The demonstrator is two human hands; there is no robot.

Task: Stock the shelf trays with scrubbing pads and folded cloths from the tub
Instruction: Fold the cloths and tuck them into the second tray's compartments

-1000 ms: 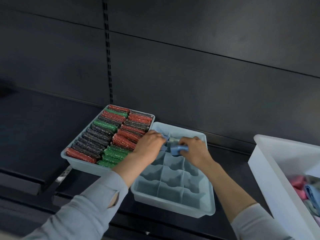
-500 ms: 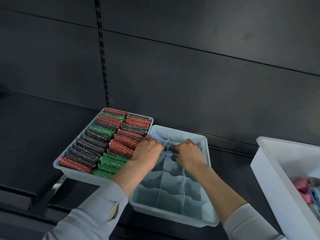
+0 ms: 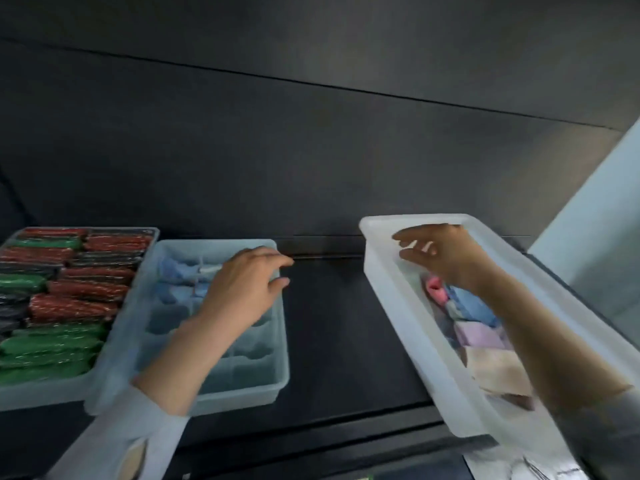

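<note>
Dark shelf: pad-filled tray, divided tray holding blue cloths.

Dark panelled shelving wall

text: none can be read | labels: none can be made out on the pad tray, divided tray or tub | brands, numbers, signs: none legible | shelf panel: no print seen | frame blurred by motion
</note>
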